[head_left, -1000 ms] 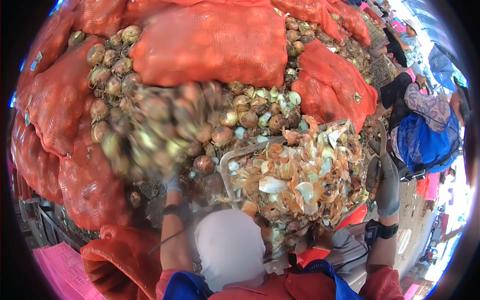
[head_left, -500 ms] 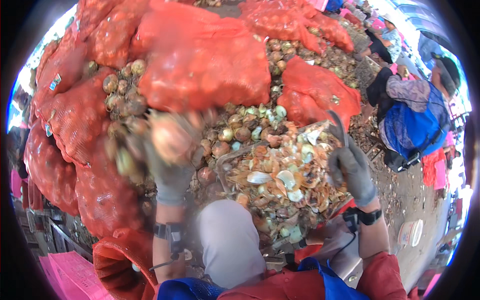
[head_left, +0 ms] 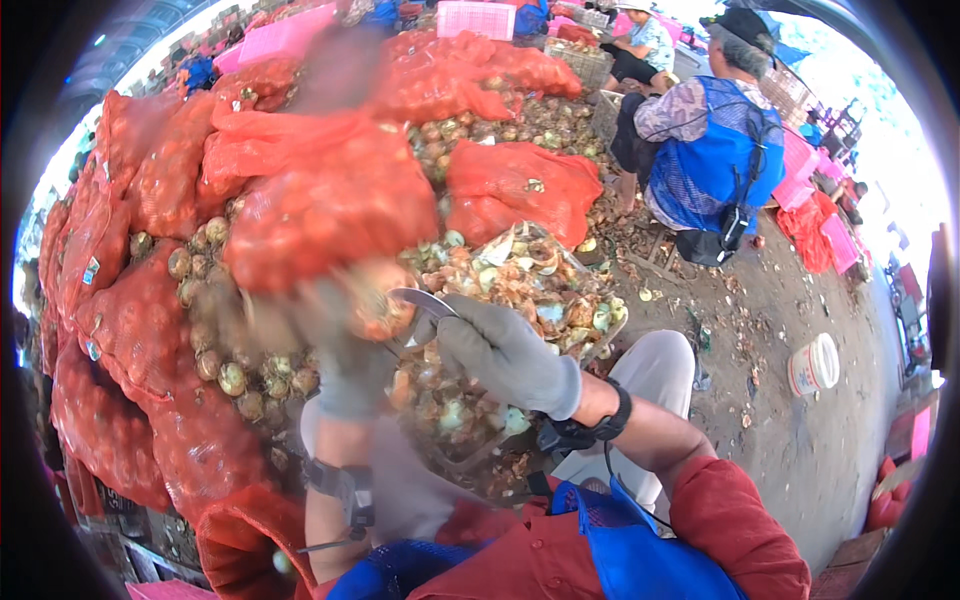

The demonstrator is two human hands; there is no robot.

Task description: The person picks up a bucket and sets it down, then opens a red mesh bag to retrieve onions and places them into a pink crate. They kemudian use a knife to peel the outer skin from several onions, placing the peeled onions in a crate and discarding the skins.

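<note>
My left hand (head_left: 352,368), in a grey glove, is closed around an onion (head_left: 380,302); a smudge blurs its fingers. My right hand (head_left: 505,352), gloved too, grips a small curved knife (head_left: 424,302) whose blade reaches left to the onion, apparently touching it. Under and beyond both hands stands a tray (head_left: 606,342) heaped with onion skins and trimmings (head_left: 545,290). Loose unpeeled onions (head_left: 232,378) lie to the left of my left hand.
Full red mesh sacks (head_left: 320,190) are piled at the left and far side. An open red sack (head_left: 240,545) stands by my left forearm. A person in a blue vest (head_left: 715,150) sits at the far right. A white bucket (head_left: 814,365) rests on the floor (head_left: 740,440).
My right hand has moved left with the knife, bringing its blade to the onion in my left hand. The view has shifted right, showing more of the seated person and floor.
</note>
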